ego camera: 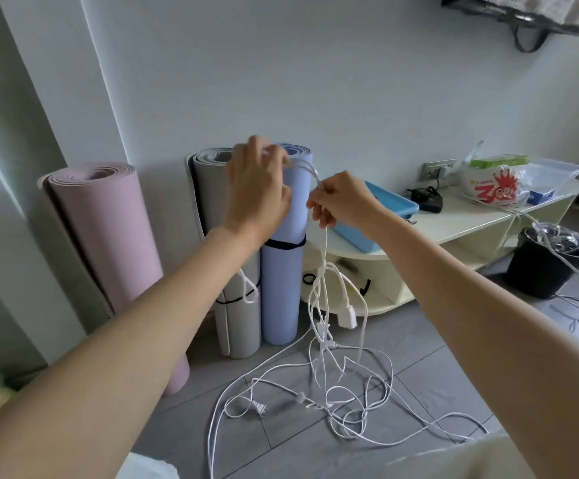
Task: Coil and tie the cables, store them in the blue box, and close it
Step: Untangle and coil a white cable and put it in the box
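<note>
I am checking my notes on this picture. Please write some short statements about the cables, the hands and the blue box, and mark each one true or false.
1. Both hands hold the white cable up in the air. True: the left hand and the right hand grip it.
2. The blue box stands on the floor. False: it sits on the low cream shelf.
3. Most of the cable lies loose on the floor. True.
4. The cable is already in the box. False: none is inside yet.
5. Three rolled mats stand against the wall. True.
</note>
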A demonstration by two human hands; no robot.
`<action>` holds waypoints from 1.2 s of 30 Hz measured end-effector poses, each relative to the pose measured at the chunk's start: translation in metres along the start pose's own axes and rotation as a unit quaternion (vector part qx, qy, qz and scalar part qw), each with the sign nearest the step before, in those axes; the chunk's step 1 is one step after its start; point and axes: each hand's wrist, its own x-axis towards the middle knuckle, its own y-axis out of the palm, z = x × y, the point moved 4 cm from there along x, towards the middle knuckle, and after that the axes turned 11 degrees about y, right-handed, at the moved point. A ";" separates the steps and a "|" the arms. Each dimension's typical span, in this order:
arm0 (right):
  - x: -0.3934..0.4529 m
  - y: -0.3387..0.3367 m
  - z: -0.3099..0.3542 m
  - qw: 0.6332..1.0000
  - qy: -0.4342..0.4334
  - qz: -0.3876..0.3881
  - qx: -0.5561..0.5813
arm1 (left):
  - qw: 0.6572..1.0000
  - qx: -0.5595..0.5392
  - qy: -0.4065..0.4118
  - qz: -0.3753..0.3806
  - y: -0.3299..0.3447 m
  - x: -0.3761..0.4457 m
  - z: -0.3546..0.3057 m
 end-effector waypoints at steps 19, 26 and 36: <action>-0.006 -0.071 -0.066 0.952 0.180 -0.203 0.142 | 0.887 -0.306 -0.333 0.095 0.050 -0.094 0.063; -0.006 -0.078 -0.088 0.922 0.243 -0.218 0.206 | 0.680 -0.399 -0.614 -0.046 0.040 -0.106 0.081; 0.002 -0.042 -0.062 0.945 0.219 -0.105 0.219 | 0.600 -0.580 -0.406 0.373 0.034 -0.054 -0.001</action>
